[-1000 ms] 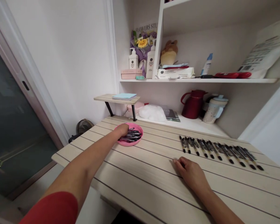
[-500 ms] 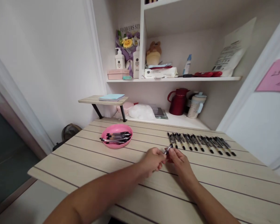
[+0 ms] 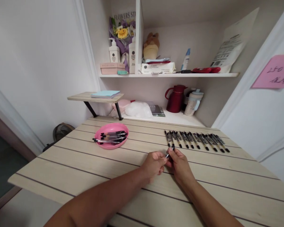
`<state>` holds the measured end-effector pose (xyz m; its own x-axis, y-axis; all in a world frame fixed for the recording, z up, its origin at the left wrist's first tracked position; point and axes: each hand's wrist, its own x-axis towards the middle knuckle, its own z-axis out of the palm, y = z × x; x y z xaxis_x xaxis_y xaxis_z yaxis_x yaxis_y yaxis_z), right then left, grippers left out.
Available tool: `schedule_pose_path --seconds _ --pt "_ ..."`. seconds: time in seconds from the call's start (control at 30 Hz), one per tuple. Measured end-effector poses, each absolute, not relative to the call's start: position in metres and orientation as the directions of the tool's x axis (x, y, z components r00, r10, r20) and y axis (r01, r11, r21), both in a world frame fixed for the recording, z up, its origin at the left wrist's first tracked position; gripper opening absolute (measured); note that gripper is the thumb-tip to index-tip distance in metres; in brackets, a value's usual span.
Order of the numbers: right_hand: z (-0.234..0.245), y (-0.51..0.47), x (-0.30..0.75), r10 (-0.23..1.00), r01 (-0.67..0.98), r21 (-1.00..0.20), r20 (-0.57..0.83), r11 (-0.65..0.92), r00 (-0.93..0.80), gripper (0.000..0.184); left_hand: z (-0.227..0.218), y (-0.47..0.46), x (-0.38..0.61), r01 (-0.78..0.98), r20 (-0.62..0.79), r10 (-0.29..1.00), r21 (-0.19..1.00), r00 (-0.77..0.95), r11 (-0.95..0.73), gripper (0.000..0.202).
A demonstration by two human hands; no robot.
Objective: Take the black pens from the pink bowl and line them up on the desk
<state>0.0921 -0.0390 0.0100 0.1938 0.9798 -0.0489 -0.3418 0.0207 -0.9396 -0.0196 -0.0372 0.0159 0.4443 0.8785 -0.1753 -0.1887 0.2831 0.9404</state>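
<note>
Both my hands meet over the middle of the wooden table (image 3: 85, 164). My left hand (image 3: 155, 164) and my right hand (image 3: 180, 164) are closed together on one black pen (image 3: 168, 154), whose tip pokes out between them. Just beyond lies a row of several black pens (image 3: 195, 140), side by side. To the left a pink dish (image 3: 111, 140) holds several more pens.
A small raised stand (image 3: 94, 97) with a blue pad stands at the back left. Behind the table a low shelf carries a red jug (image 3: 176, 98) and a white cup (image 3: 192, 102). An upper shelf (image 3: 168, 75) holds bottles and boxes. A pink note (image 3: 273, 72) hangs on the right wall.
My left hand left the pink dish and came to the table's middle with a pen; my right hand rose off the table and joined it on the pen. The view swung right.
</note>
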Motion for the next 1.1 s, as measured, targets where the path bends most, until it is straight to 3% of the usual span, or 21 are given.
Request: schedule_pose_path --seconds 0.23,0.37,0.5,0.7,0.93,1.03,1.1 --pt "0.01 -0.038 0.095 0.986 -0.406 -0.913 -0.026 0.043 0.163 0.033 0.021 -0.039 -0.024 -0.188 -0.148 0.829 0.938 0.54 0.29 0.03" --pt "0.01 -0.033 0.104 0.964 -0.339 -0.934 0.023 0.115 0.264 0.031 0.02 -0.041 -0.027 -0.172 -0.157 0.804 0.937 0.573 0.306 0.036" --pt "0.011 -0.026 0.123 0.955 -0.405 -0.903 0.023 0.147 0.297 0.029 0.017 -0.043 -0.03 -0.156 -0.18 0.747 0.922 0.639 0.356 0.044" --pt "0.008 -0.02 0.135 0.951 -0.417 -0.895 0.026 0.16 0.308 0.03 0.016 -0.036 -0.031 -0.218 -0.181 0.768 0.896 0.615 0.386 0.043" --pt "-0.003 -0.001 0.142 0.92 -0.075 -0.992 0.068 0.105 0.387 0.037 0.017 -0.014 -0.04 -0.424 -0.151 0.841 0.808 0.52 0.408 0.043" --pt "0.004 0.016 0.145 0.909 0.235 -0.971 0.143 0.051 0.392 0.041 0.015 -0.008 -0.041 -0.49 -0.155 0.855 0.763 0.495 0.422 0.043" --pt "0.013 0.03 0.144 0.908 0.519 -0.855 0.217 -0.002 0.36 0.04 0.014 -0.006 -0.041 -0.507 -0.148 0.858 0.753 0.492 0.42 0.043"
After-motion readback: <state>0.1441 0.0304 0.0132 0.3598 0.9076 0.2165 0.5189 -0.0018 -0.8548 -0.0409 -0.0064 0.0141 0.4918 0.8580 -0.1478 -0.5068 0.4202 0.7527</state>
